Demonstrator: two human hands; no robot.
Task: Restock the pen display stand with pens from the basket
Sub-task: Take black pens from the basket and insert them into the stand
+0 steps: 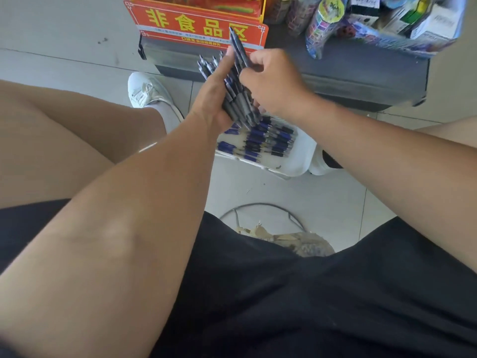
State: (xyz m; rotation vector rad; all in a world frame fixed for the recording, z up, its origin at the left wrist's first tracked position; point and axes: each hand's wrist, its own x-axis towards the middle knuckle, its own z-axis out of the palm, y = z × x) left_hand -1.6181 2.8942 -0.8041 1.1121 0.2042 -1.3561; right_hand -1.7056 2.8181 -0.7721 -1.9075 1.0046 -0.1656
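Bundle of dark blue-grey plastic pens (237, 102) mid-frame, left hand (210, 102) fingers curled round it. Right hand (271, 81) fingers pinch one dark pen (238, 45), sticking out at bundle's 12 o'clock. White plastic basket (296, 158) w/ more pens at 6. Step, prob.: pulling a single pen. Next needs a display stand slot; stand not identifiable.

Orange sign (196, 24) at the front of the shelf (348, 71): four large yellow characters, 非食品区. A pen (238, 46) partly covers the last character. Lower strip of the sign: one line of small print, too blurred to read. Packages (387, 19), upper right: printing not legible.
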